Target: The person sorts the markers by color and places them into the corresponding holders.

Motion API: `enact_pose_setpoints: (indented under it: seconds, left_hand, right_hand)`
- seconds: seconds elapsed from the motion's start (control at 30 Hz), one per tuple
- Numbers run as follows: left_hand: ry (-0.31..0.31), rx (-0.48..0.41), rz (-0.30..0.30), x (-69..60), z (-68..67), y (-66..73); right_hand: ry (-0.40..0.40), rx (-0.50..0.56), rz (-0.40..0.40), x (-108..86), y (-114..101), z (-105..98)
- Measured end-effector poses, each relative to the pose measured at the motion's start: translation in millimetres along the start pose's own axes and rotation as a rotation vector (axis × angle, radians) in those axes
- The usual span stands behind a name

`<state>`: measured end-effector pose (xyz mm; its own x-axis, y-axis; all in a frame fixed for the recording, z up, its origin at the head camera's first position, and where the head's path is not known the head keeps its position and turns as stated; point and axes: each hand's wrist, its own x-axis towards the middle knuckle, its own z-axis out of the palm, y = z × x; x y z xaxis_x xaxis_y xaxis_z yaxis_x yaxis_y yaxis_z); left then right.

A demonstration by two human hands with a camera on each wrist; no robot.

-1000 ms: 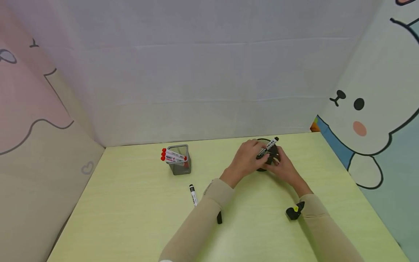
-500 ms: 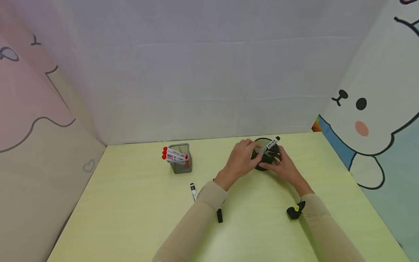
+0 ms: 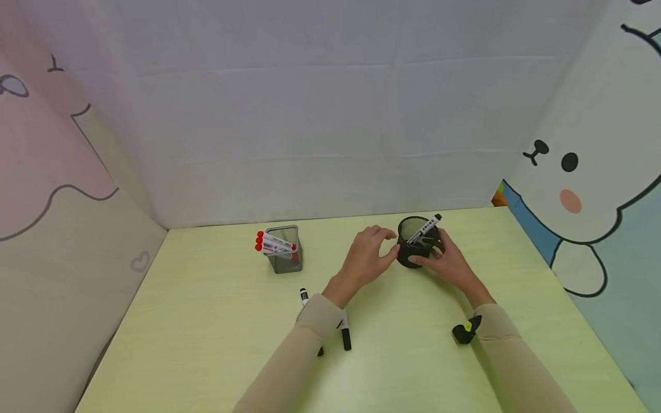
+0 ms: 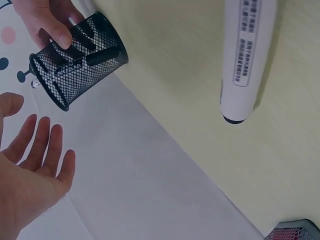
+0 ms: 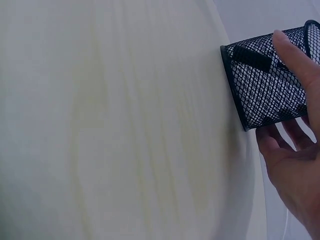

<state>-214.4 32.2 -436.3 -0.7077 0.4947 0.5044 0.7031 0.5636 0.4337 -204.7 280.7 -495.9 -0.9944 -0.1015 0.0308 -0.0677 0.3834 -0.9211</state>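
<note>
A round black mesh pen cup [image 3: 405,257] stands on the table at the back right. My right hand [image 3: 450,265] holds it from the right, thumb in front and fingers around the side; the right wrist view shows the same grip on the mesh cup [image 5: 270,75]. Inside leans a black-capped white marker [image 3: 426,229], its upper end above the rim. Just left of the cup, my left hand [image 3: 365,257] has thumb and fingers apart. In the left wrist view that left hand [image 4: 35,175] has nothing in it, below the cup's mouth.
A grey square mesh holder [image 3: 287,264] with several red-capped markers [image 3: 273,244] stands at the back left. Under my left forearm lie a black-capped marker [image 3: 345,337] and another marker [image 3: 303,296], partly covered by the sleeve. A white wall sheet [image 3: 330,143] borders the table's back edge.
My left hand has let go of the marker, which now leans in the cup, and has drawn back to the left. The right hand keeps its hold on the cup.
</note>
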Motion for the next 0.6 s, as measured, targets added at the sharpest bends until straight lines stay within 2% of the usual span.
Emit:
enact_pose_setpoints:
  seconds: [0.27, 0.6]
  left_hand:
    - [0.009, -0.013, -0.02, -15.1, -6.4, -7.0]
    - [-0.057, -0.017, -0.107, -34.0, -15.4, -13.9]
  right_hand:
    - [-0.017, -0.012, 0.016, 0.3, 2, -2]
    - [-0.012, 0.002, 0.013, 1.8, -1, 0]
